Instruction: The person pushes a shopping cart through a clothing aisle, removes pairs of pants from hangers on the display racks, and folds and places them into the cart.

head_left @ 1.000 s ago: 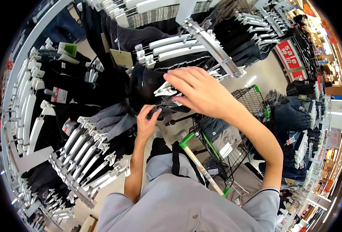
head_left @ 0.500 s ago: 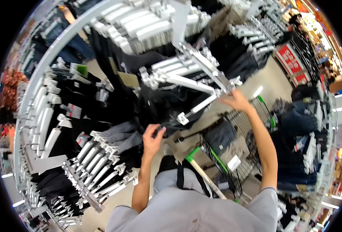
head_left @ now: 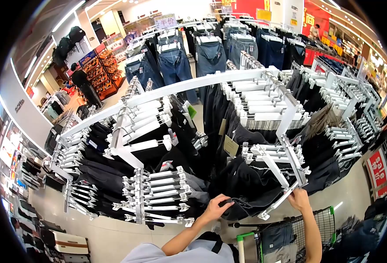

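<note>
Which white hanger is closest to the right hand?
The frontmost hanger on its rack arm, slanting up from lower left to the right hand; the others there hang farther back.

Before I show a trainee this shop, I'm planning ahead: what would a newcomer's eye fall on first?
Likely the white rail, curving across the middle among dark clothes on white hangers. Below it, the left hand pinches a dark garment, while the right hand is at the end of one hanger. At far right, a red sale sign stands out.
</note>
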### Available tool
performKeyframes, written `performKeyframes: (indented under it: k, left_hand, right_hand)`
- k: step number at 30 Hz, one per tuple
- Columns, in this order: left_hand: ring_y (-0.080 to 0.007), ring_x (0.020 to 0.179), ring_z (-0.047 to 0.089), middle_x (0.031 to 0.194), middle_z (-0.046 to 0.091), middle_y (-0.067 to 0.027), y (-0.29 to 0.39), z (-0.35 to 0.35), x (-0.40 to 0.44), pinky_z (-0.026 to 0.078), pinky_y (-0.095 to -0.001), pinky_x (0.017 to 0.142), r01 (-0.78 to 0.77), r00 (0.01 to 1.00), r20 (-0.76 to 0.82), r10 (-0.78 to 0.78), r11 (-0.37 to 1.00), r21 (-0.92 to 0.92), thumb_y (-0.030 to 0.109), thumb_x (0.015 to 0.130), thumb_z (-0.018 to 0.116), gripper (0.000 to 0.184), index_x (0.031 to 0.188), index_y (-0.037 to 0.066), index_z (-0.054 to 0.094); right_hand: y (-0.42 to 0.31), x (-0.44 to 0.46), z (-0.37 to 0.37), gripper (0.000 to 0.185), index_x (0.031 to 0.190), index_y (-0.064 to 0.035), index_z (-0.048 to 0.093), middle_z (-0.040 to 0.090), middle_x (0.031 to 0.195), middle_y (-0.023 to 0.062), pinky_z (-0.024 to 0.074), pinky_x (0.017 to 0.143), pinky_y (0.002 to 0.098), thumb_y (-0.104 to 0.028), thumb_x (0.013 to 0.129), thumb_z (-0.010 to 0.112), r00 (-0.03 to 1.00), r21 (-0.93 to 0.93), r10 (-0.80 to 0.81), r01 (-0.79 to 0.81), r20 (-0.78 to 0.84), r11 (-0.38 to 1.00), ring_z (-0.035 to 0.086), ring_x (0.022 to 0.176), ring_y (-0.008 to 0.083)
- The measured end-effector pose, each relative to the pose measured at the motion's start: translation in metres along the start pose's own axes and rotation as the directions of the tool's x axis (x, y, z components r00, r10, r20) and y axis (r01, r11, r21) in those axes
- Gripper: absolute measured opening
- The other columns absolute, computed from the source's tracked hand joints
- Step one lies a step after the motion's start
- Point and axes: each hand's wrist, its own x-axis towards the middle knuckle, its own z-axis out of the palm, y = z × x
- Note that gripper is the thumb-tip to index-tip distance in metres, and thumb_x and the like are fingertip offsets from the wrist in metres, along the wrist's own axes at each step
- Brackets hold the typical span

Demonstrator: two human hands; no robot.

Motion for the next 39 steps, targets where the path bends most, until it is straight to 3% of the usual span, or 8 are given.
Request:
performKeyframes:
  k: [12,15,18,23,27,30,33,39]
  left_hand:
    - [-0.0269,0.082,0.065,0.090,0.064,-0.0126,0.011,-0.001,-0.015,0.051,-0.0349,0.075,0.033,0.991,-0.132,-0.025,0.998,0.057,0.019,0.096,0.076,0.022,0.105,-0.001,0.073]
    - [-0.0261,0.081,0.065,0.089,0.063,-0.0127,0.023,0.001,-0.013,0.051,-0.0347,0.074,-0.005,1.000,-0.026,0.006,0.999,0.044,0.018,0.096,0.076,0.023,0.104,-0.003,0.072]
    - [-0.0202,0.075,0.058,0.084,0.060,-0.0096,0.024,-0.001,-0.012,0.046,-0.0326,0.068,-0.110,0.983,0.142,0.113,0.993,-0.032,0.017,0.094,0.078,0.022,0.098,-0.004,0.070]
    - [-0.0149,0.072,0.055,0.075,0.058,-0.0072,0.034,-0.011,-0.010,0.041,-0.0302,0.067,0.016,0.966,0.253,0.052,0.966,-0.259,0.009,0.085,0.078,0.019,0.081,-0.005,0.066]
    - [-0.0155,0.069,0.054,0.074,0.059,-0.0081,0.047,-0.013,-0.016,0.040,-0.0315,0.065,0.001,0.948,0.305,0.086,0.961,-0.276,0.011,0.084,0.075,0.020,0.082,-0.006,0.065]
    - [-0.0155,0.064,0.048,0.069,0.053,-0.0069,0.035,-0.008,-0.030,0.035,-0.0321,0.061,-0.034,0.944,0.308,0.120,0.962,-0.270,0.011,0.082,0.077,0.022,0.078,-0.006,0.063]
    - [-0.0153,0.063,0.047,0.067,0.051,-0.0070,0.045,-0.008,-0.043,0.033,-0.0324,0.059,-0.064,0.950,0.281,0.137,0.965,-0.255,0.010,0.081,0.076,0.024,0.073,-0.006,0.061]
    - [-0.0139,0.062,0.046,0.066,0.050,-0.0044,0.065,-0.014,-0.076,0.032,-0.0317,0.059,-0.033,0.971,0.222,0.088,0.970,-0.240,0.008,0.079,0.076,0.022,0.071,-0.005,0.061]
  right_hand:
    - [-0.017,-0.009,-0.019,0.029,0.084,0.0042,0.057,0.059,0.075,0.0258,0.0474,0.065,0.0506,-0.021,0.092,0.070,0.995,0.190,0.066,-0.050,-0.079,0.981,0.059,0.071,0.0475]
    - [-0.006,-0.009,-0.013,0.029,0.092,0.0044,0.058,0.057,0.070,0.0199,0.0467,0.062,0.0450,-0.022,0.096,0.069,0.982,0.193,0.104,-0.072,-0.157,0.979,0.059,0.063,0.0370]
    - [0.011,-0.013,0.002,0.027,0.109,0.0019,0.055,0.047,0.069,0.0013,0.0403,0.056,0.0311,-0.022,0.103,0.066,0.891,0.478,0.435,-0.328,-0.130,0.815,0.046,0.063,0.0099]
    - [0.032,-0.024,0.034,0.024,0.109,-0.0070,0.061,0.062,0.073,0.0003,0.0439,0.054,0.0267,-0.028,0.112,0.050,0.752,0.791,0.652,-0.341,-0.094,0.507,0.058,0.061,0.0112]
    - [0.002,-0.023,0.026,0.025,0.127,-0.0055,0.059,0.072,0.116,0.0093,0.0586,0.082,0.0334,-0.024,0.112,0.052,0.742,0.936,0.669,-0.264,0.042,0.234,0.072,0.101,0.0191]
    - [-0.015,-0.024,0.028,0.050,0.155,-0.0088,0.041,0.056,0.152,0.0086,0.0541,0.098,0.0393,-0.018,0.109,0.057,0.794,0.988,0.606,-0.130,0.055,0.081,0.060,0.131,0.0231]
    - [-0.032,-0.018,0.022,0.049,0.149,-0.0071,0.047,0.063,0.136,0.0086,0.0566,0.091,0.0373,-0.011,0.103,0.064,0.739,0.957,0.673,-0.192,-0.006,0.219,0.066,0.116,0.0210]
    - [-0.032,-0.014,0.025,0.041,0.140,-0.0035,0.050,0.068,0.122,0.0077,0.0589,0.084,0.0350,-0.001,0.099,0.055,0.692,0.989,0.721,-0.123,0.028,0.079,0.069,0.104,0.0192]
